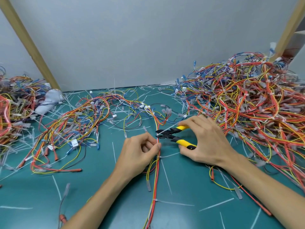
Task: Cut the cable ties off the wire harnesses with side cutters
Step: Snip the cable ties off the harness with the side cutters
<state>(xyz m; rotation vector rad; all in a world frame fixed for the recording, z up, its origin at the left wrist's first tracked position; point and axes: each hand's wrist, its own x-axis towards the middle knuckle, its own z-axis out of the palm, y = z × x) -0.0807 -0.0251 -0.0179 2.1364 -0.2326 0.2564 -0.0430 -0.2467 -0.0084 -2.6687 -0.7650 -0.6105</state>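
My left hand [142, 150] pinches the wire bundle [157, 166] at frame center; my right hand [208, 141] grips the cutters [173, 135], tips at a white tie [158, 135] just above the pinch.

Both forearms bare, entering from the near edge. Left forearm [99, 195] runs up from near left toward centre; right forearm [264, 184] comes in from near right, angled left. Wrists roughly straight.

Left hand [140, 152]: back of hand up, fingers curled under, thumb and forefinger tip pinching the wire harness [155, 187].

Right hand [208, 141]: just right of the left, close but apart. Back of hand up, fingers arched over the far handle of the side cutters [175, 135], thumb under the near handle. Tool nose points left toward the left fingertips.
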